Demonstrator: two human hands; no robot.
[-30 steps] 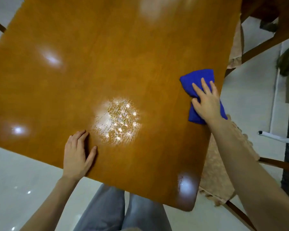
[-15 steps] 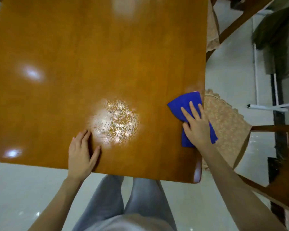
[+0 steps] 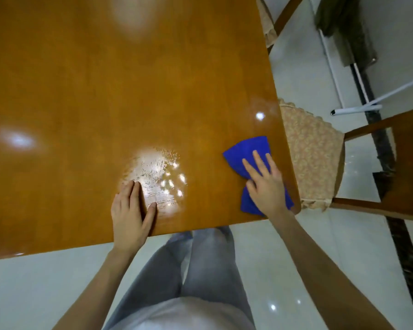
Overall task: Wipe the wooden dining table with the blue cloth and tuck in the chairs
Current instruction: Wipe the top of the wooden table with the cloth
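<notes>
Blue cloth (image 3: 249,152) lies flat under the spread right hand (image 3: 266,184), beside the table's (image 3: 129,79) right edge near its corner; a stroke rightward could drag it off onto the chair (image 3: 312,151). Left hand (image 3: 130,210) rests open, empty. Clear tabletop lies ahead and leftward.

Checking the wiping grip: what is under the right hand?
The blue cloth lies under the right hand, flat on the wooden table near its corner. The cloth's middle is covered by the palm.
</notes>
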